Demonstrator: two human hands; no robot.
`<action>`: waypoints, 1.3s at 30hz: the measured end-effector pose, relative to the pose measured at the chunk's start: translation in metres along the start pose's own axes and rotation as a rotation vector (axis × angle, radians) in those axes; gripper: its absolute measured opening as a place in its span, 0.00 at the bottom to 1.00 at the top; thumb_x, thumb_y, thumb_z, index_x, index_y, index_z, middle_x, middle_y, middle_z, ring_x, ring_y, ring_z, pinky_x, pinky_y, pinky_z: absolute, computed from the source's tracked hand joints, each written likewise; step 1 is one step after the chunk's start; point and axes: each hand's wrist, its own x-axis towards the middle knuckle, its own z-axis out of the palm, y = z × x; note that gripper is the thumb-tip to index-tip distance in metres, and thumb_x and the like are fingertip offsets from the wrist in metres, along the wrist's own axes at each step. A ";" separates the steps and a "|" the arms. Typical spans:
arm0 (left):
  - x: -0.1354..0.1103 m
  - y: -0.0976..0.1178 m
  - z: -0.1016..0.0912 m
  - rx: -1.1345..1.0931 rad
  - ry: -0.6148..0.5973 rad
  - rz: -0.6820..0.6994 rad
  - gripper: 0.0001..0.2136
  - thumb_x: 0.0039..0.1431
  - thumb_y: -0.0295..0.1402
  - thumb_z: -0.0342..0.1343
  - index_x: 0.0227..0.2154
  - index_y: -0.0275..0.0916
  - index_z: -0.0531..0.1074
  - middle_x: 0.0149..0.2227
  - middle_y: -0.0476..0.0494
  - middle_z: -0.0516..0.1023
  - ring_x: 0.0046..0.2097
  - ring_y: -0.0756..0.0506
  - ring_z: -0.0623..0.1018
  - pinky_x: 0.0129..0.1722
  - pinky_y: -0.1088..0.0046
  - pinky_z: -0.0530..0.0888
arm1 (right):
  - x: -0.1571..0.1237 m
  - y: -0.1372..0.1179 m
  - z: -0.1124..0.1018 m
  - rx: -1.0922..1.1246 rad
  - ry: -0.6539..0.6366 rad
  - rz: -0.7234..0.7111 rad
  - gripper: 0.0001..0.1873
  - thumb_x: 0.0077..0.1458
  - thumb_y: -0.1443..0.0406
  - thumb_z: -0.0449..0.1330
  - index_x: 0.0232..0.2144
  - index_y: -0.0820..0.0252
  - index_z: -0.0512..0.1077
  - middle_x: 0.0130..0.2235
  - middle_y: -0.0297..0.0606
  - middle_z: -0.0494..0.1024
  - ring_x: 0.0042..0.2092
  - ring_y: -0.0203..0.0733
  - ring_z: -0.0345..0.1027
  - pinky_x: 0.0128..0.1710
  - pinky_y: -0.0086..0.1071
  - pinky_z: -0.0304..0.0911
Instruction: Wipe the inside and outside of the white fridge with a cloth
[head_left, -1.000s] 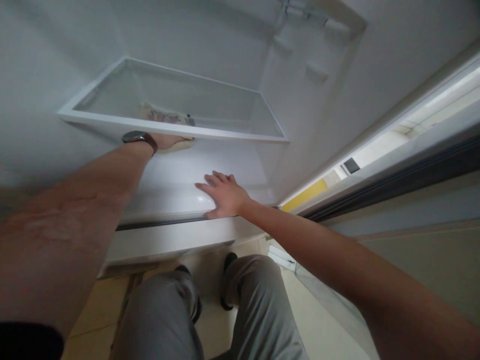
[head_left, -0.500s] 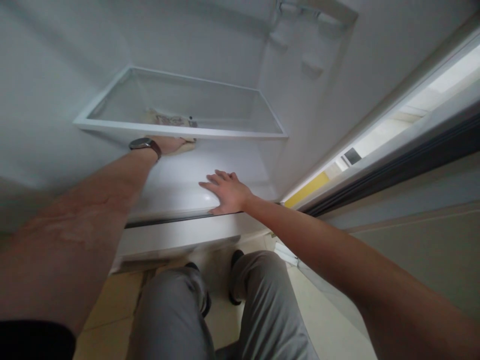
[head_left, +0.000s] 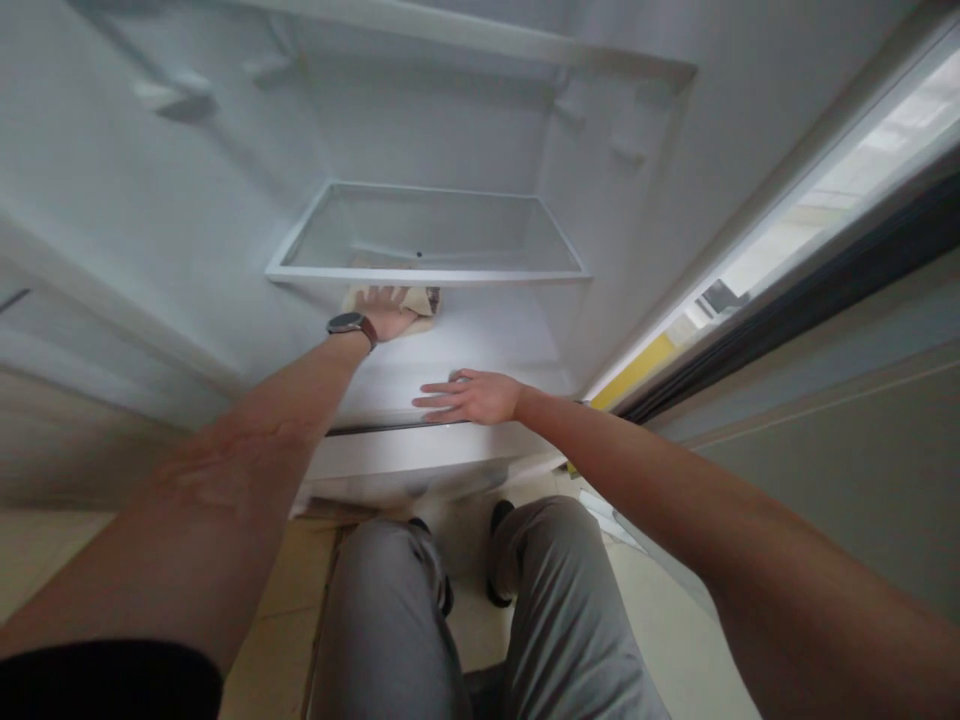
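Inside the fridge, my left hand (head_left: 386,312) presses a cream-coloured cloth (head_left: 422,303) against the white fridge floor (head_left: 495,325). Its fingers stretch over the cloth, and a fold of it comes up by the thumb; a dark printed patch shows at the cloth's right end. Part of the cloth lies behind the front rim of the glass shelf (head_left: 450,274). Closer to me, my right hand (head_left: 480,396) rests open at the front edge of the fridge floor, fingers pointing left and nothing in them.
White side walls with moulded shelf supports (head_left: 176,98) enclose the space. Another shelf edge (head_left: 465,35) crosses above. On the right stands the open door with its dark gasket (head_left: 795,290). My knees are below, over a tiled floor (head_left: 645,590).
My left hand has come out from beneath the shelf rim towards me, bringing the cloth more into view. My right hand's fingers have drawn closer together. The view has shifted, showing more of the fridge.
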 end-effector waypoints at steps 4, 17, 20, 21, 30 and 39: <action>-0.027 0.022 -0.004 -0.035 -0.040 -0.062 0.38 0.71 0.56 0.36 0.77 0.45 0.39 0.78 0.39 0.39 0.77 0.26 0.42 0.71 0.40 0.50 | -0.001 -0.001 0.005 -0.044 0.022 -0.003 0.23 0.69 0.69 0.52 0.61 0.46 0.72 0.72 0.31 0.62 0.70 0.45 0.61 0.53 0.38 0.60; -0.079 0.065 -0.015 -0.079 -0.160 -0.079 0.39 0.68 0.53 0.36 0.77 0.48 0.37 0.79 0.44 0.30 0.77 0.30 0.36 0.73 0.40 0.44 | -0.001 -0.004 0.003 0.005 -0.052 0.025 0.21 0.73 0.67 0.48 0.61 0.49 0.71 0.72 0.39 0.63 0.71 0.49 0.60 0.54 0.41 0.60; -0.073 0.065 -0.014 -0.073 -0.184 -0.098 0.39 0.66 0.54 0.36 0.77 0.50 0.37 0.79 0.46 0.31 0.77 0.30 0.36 0.73 0.39 0.43 | -0.001 -0.003 0.003 -0.011 -0.041 0.029 0.21 0.73 0.67 0.47 0.61 0.48 0.71 0.72 0.37 0.63 0.70 0.49 0.60 0.54 0.41 0.60; -0.071 0.064 -0.014 -0.073 -0.189 -0.104 0.40 0.66 0.55 0.37 0.77 0.50 0.37 0.79 0.46 0.31 0.77 0.30 0.36 0.73 0.39 0.42 | -0.001 -0.003 0.003 -0.018 -0.033 0.028 0.21 0.73 0.67 0.47 0.61 0.48 0.71 0.72 0.36 0.63 0.70 0.49 0.60 0.53 0.41 0.60; -0.069 0.062 -0.012 -0.101 -0.182 -0.091 0.42 0.64 0.60 0.38 0.77 0.51 0.37 0.79 0.45 0.31 0.77 0.30 0.35 0.72 0.39 0.41 | 0.000 -0.003 0.001 0.023 0.010 0.031 0.19 0.72 0.65 0.50 0.60 0.49 0.72 0.71 0.37 0.64 0.69 0.48 0.62 0.52 0.40 0.58; -0.068 0.062 -0.011 -0.101 -0.186 -0.102 0.44 0.63 0.62 0.38 0.77 0.50 0.37 0.79 0.46 0.31 0.77 0.29 0.34 0.72 0.38 0.40 | -0.001 -0.003 0.005 0.038 0.011 0.045 0.19 0.72 0.63 0.50 0.60 0.49 0.72 0.71 0.37 0.65 0.68 0.48 0.62 0.52 0.40 0.57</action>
